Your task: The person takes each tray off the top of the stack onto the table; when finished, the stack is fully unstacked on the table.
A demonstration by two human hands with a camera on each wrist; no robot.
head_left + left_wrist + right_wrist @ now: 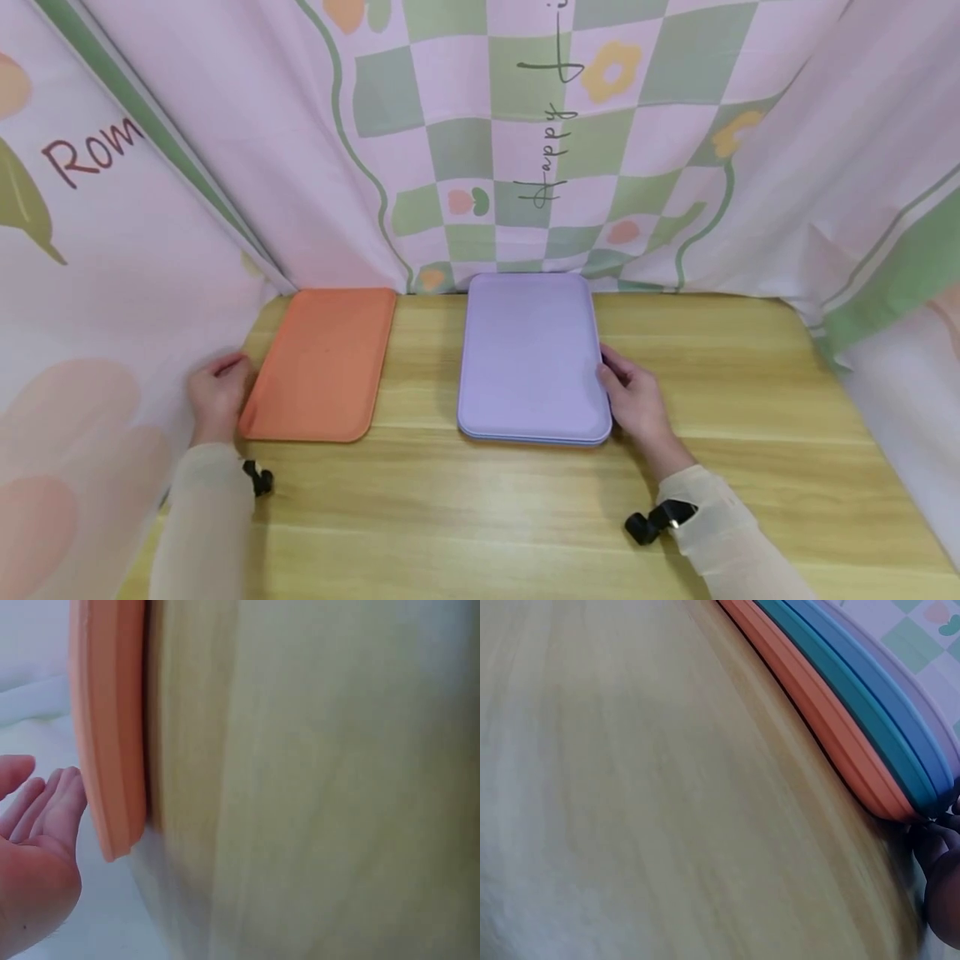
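Observation:
A flat orange tray (322, 367) with a raised rim lies at the left of the table. Along its left edge is my left hand (219, 396); the left wrist view has its fingers fairly straight, fingertips right at the rim. Right of centre stands a stack of trays, a lilac tray (532, 358) on top. In the right wrist view a blue tray (889, 705), a teal tray (855, 701) and another orange tray (817, 720) show below it. My right hand (637, 404) grips the stack's right edge, thumb at the lilac rim; its lower fingers are partly hidden.
The wooden table (420, 517) carries both the single tray and the stack, with bare wood between them. A patterned curtain (517, 142) hangs along the back edge. More cloth (97, 317) closes in the left side, close to my left hand.

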